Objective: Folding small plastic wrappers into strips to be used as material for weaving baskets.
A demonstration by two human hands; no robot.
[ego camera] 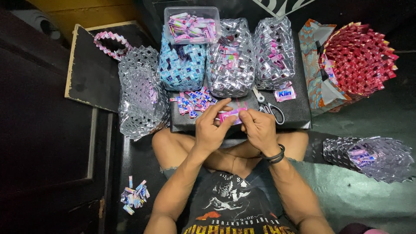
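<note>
The pink wrapper strip (229, 115) sat between both hands, just above the near edge of the small dark tabletop (299, 113). It looked thin, light and soft — the kind of slick foil-backed paper that creases easily and could slip or tear if pulled hard — so it was probably best pinched at its two ends with the fingertips rather than clutched in a fist.

The left hand (211, 126) was curled nearly closed, thumb and forefinger pinching the strip's left end. The right hand (258, 127) was likewise closed on the right end, fingers tucked over it; a dark band sat on that wrist.

Just left of the hands lay a loose scatter of folded pink-and-blue pieces (193, 102), and just right of them a pair of scissors (268, 105). Farther off stood a blue woven basket (182, 65) with a clear plastic box (192, 24) of strips on top, two silver woven baskets (229, 60) beside it, and a red woven basket (360, 58) at the far right. A small heap of folded pieces (134, 197) lay on the floor at the near left.
</note>
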